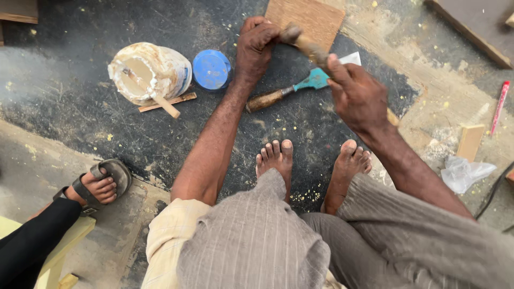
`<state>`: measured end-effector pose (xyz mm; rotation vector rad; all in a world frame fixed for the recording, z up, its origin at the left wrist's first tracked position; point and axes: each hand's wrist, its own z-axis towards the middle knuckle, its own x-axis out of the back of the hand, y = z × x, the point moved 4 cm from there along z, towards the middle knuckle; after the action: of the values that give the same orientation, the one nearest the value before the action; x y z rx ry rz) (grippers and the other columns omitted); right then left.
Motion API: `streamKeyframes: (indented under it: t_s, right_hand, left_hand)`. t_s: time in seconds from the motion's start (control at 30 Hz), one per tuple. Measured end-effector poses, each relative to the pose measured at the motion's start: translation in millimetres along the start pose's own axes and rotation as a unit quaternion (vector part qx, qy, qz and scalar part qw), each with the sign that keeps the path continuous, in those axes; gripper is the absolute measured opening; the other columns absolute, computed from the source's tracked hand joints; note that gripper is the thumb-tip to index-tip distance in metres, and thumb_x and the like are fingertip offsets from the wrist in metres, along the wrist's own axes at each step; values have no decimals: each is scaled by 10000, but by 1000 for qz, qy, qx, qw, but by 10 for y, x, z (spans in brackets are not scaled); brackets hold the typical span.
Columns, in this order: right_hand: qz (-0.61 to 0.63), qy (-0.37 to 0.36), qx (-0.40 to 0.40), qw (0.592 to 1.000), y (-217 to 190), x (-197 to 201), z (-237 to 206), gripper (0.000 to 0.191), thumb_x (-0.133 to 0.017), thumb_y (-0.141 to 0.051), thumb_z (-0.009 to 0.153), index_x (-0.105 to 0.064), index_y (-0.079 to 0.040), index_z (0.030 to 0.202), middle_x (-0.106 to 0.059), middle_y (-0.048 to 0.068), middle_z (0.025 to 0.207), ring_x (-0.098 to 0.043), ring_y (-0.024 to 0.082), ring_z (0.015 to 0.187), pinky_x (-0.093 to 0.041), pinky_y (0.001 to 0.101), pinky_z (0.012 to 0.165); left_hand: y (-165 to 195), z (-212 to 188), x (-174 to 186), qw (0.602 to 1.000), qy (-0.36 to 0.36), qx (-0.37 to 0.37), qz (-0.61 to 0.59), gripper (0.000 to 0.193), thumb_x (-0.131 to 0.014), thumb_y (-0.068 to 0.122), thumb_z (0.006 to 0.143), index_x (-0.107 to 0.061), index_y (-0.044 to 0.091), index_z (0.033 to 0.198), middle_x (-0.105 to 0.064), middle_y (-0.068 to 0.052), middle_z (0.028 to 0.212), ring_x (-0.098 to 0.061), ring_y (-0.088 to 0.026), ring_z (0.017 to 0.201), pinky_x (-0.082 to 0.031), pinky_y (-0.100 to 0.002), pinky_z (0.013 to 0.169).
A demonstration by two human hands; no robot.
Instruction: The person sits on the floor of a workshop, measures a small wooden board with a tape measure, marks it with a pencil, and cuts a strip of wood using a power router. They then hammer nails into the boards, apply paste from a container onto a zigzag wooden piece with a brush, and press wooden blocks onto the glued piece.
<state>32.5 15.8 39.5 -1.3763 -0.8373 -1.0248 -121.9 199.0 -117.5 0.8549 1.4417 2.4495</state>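
Person seated on the floor, bare feet (316, 166) out in front, both hands raised over a dark mat (160, 118). Left hand (256, 47) is curled shut around one end of a short wooden piece (306, 47); right hand (357, 96) grips the other end, fingers (338, 68) wrapped tight, no gap showing. The piece hangs in the air above the far middle of the mat, tilted, touching nothing but the hands; its surface is blurred, so what it is exactly cannot be told. Directly under it lies a chisel (292, 90) with a brown handle and blue-green blade, and just beyond it a flat brown board (305, 18) at the mat's far edge. Risks as judged: if either grip slips, the piece would drop onto the chisel or toward the toes just below; the chisel blade lies near where a hand would come down. At the far left of the mat a crusted glue tub (152, 72) lies tipped on its side with a stick (160, 99) in it, its blue lid (211, 69) beside it; a knock could roll it and spill. Another person's sandalled foot (101, 184) rests at the mat's near left edge, well apart from the hands.
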Motion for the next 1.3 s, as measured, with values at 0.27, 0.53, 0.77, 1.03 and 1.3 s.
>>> streamKeyframes:
  t_s: [0.27, 0.53, 0.77, 1.03, 1.3]
  right_hand:
    - [7, 12, 7, 1000, -32, -13, -60, 596, -813, -138, 1007, -574, -177, 1552, -731, 130, 1154, -720, 272, 879, -592, 395, 722]
    - [20, 41, -1, 999, -15, -39, -50, 570, -801, -156, 1027, -571, -181, 1548, -716, 137, 1169, -719, 295, 912, -592, 407, 745]
    - [82, 58, -30, 994, -37, 24, -126, 521, -779, -159, 1058, -581, -173, 1539, -717, 145, 1185, -741, 261, 945, -615, 365, 752]
    - [28, 47, 14, 998, -158, -77, -42, 582, -795, -151, 1011, -551, -180, 1539, -718, 131, 1149, -729, 262, 887, -605, 377, 709]
    - [29, 81, 57, 995, -139, -37, -72, 597, -782, -126, 1056, -493, -169, 1577, -694, 142, 1190, -721, 270, 937, -605, 363, 740]
  left_hand:
    - [-33, -35, 23, 999, 14, -28, 9, 188, -693, -53, 903, -708, 100, 1010, -727, 25, 980, -646, -200, 1104, -539, -385, 978]
    - [7, 4, 70, 1000, -9, -26, -5, 116, -761, 6, 924, -699, 93, 968, -733, 12, 922, -650, -207, 1026, -521, -380, 950]
    - [-13, -80, 183, 999, -7, 5, -31, 84, -775, 95, 939, -729, 119, 1005, -779, 36, 979, -648, -172, 1039, -523, -347, 969]
    - [-14, -117, 144, 999, -15, 18, 25, 82, -729, 73, 945, -738, 132, 1000, -747, 52, 974, -623, -163, 1076, -488, -370, 999]
    - [-52, -103, 141, 1000, -17, 26, 1, 84, -738, 53, 964, -738, 136, 974, -766, 48, 970, -635, -164, 1044, -526, -361, 967]
